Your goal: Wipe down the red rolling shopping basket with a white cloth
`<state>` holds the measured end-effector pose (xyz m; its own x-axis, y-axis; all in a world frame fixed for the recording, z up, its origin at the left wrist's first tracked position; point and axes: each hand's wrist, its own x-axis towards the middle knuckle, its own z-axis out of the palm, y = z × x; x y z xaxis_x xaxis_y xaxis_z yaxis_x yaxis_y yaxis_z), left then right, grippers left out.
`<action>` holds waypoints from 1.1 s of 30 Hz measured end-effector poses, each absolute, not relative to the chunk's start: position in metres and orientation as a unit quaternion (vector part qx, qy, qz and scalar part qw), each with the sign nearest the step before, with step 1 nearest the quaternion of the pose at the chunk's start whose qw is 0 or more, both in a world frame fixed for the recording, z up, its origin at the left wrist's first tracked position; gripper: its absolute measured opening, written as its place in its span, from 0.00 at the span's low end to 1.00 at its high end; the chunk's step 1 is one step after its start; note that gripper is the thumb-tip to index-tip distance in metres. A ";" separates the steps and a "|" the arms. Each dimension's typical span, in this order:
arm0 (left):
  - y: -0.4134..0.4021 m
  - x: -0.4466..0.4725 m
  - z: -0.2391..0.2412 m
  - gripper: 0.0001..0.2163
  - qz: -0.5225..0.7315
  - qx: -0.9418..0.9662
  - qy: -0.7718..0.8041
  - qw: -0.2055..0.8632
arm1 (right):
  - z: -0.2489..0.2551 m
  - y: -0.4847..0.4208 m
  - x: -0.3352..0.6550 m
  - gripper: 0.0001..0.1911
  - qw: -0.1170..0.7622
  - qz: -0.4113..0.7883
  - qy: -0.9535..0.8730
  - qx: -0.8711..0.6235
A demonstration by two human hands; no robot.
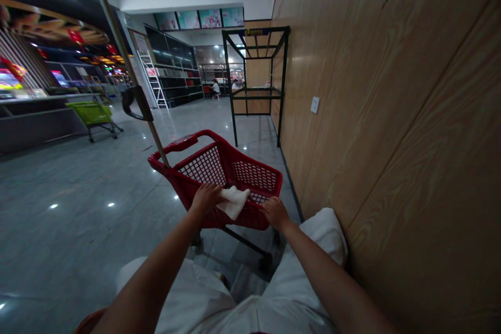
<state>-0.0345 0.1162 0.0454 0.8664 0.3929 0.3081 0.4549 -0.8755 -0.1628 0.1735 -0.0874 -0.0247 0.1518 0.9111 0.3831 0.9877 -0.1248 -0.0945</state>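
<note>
A red shopping cart (230,154) with a lattice basket stands sideways in front of my knees. My left hand (206,198) is at the near rim of the basket, closed on a white cloth (234,202) that drapes over the rim. Further right, my right hand (274,213) grips the same rim near the basket's corner, its fingers curled over the edge. A long pole (117,36) with a black D-shaped handle (136,104) leans up from the cart's handle end at the left.
A wood-panelled wall (352,88) with a white socket (315,105) runs close on my right. Ahead stands a dark metal frame (256,97). A green cart (92,115) is at the left, before a counter. A ladder (153,81) and shelves (176,83) stand farther back, with people beyond.
</note>
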 end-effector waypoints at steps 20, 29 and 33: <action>0.080 0.005 0.045 0.22 -0.115 -0.978 -0.159 0.076 | -0.026 -0.086 0.161 0.12 0.187 -0.125 -0.624 -0.748; 0.025 0.045 0.018 0.19 -0.126 -0.985 -0.094 0.077 | -0.032 -0.084 0.165 0.09 0.180 -0.116 -0.618 -0.756; 0.050 0.033 0.022 0.16 -0.103 -0.989 -0.059 0.084 | -0.029 -0.086 0.170 0.14 0.173 -0.110 -0.648 -0.733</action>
<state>0.0333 0.0502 0.0224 0.9719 0.0987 0.2136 0.1332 -0.9791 -0.1534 0.1700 -0.0862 -0.0288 0.1356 0.9124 0.3861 0.9888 -0.1000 -0.1109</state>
